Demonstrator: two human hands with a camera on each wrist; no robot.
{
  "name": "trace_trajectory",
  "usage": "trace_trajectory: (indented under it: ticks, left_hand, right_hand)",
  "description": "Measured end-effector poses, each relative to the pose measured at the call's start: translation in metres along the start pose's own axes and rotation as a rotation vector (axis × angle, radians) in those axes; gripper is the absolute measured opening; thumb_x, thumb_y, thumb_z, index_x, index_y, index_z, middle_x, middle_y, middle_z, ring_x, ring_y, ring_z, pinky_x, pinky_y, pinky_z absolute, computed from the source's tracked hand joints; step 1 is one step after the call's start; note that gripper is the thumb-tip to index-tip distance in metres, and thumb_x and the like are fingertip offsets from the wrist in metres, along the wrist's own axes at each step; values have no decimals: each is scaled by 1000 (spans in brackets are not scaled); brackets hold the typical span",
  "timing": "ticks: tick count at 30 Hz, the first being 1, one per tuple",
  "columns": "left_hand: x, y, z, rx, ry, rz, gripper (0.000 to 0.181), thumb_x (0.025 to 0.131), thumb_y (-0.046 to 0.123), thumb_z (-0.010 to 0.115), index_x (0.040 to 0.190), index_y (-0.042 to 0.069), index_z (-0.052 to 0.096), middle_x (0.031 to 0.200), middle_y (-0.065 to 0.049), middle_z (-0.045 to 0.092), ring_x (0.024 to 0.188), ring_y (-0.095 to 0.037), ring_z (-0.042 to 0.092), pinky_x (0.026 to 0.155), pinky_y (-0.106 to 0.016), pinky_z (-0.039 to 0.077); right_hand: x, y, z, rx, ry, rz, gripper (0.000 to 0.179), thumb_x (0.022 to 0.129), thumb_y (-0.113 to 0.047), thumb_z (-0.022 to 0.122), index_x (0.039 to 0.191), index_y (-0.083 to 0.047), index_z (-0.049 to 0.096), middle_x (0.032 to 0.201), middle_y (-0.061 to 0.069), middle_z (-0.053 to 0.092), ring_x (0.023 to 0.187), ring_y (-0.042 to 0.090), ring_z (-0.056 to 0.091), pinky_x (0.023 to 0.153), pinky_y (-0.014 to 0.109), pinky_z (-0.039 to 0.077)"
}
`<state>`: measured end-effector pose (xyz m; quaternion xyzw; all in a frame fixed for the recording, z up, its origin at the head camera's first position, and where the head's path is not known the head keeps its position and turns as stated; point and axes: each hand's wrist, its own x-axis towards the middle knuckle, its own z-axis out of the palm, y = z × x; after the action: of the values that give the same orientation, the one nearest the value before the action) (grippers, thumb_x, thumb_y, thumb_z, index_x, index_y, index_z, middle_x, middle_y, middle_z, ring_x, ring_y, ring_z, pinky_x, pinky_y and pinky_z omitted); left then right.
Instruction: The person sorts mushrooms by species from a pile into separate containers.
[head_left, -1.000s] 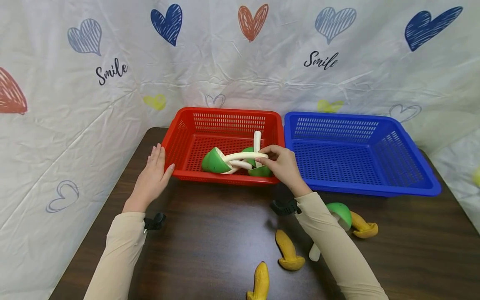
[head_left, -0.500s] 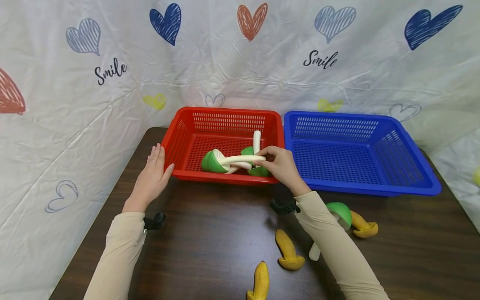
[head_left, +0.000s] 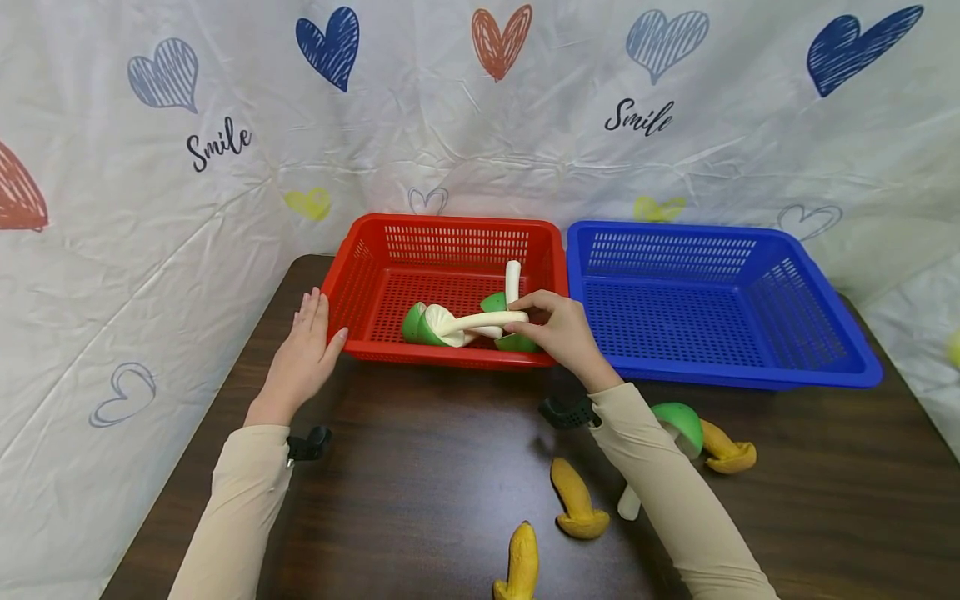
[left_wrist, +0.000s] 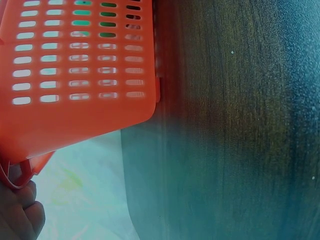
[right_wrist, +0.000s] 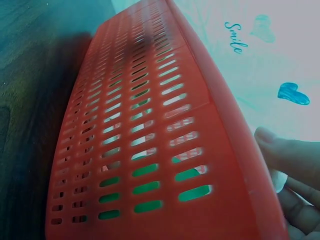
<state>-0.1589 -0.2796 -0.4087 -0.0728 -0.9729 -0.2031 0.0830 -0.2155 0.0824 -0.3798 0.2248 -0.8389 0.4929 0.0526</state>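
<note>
In the head view, my right hand [head_left: 561, 333] pinches the stem end of a green-capped toy mushroom [head_left: 480, 321] between thumb and fingers. Its cap lies to the left inside the red basket [head_left: 442, 356], pale gilled underside showing. Other green-capped mushrooms lie there too, one with its white stem [head_left: 513, 282] pointing to the back. My left hand [head_left: 298, 358] rests against the basket's left end, fingers straight along the rim. From the right wrist, the basket's slotted front wall [right_wrist: 145, 115] hides most of the mushrooms, and green caps show through the slots.
A blue basket [head_left: 720, 372] stands right beside the red one. On the dark table [head_left: 405, 467] lie several yellow-brown mushrooms, one near the middle [head_left: 576, 500], and a green-capped mushroom [head_left: 678, 425] partly under my right sleeve. A white printed cloth [head_left: 450, 125] hangs behind.
The held mushroom has turned so more of its cap's underside shows, and its stem has shifted slightly left and down with my right hand. My left hand stays put.
</note>
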Motion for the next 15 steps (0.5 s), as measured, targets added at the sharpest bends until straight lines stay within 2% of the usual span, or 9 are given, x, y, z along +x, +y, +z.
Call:
trace_trajectory:
  ticks: [8,15]
  left_hand:
    - [0,0,1,-2,-1,3,65,100,27,42,144,-13,16,153,-26,10,141,-38,8,112,-50,13]
    - [0,-1,0,-11,-4,6,66,100,28,41,144,-13,15,154,-25,8,141,-38,7,112,-50,12]
  right_hand:
    - [-2,2,-1,-1,40,-61,21,75,-3,78,94,3,72,92,12,68,81,23,65,74,38,55]
    - [-4,1,-6,1,71,-62,19,76,-1,77,94,3,71,93,11,67,83,22,64,74,26,54]
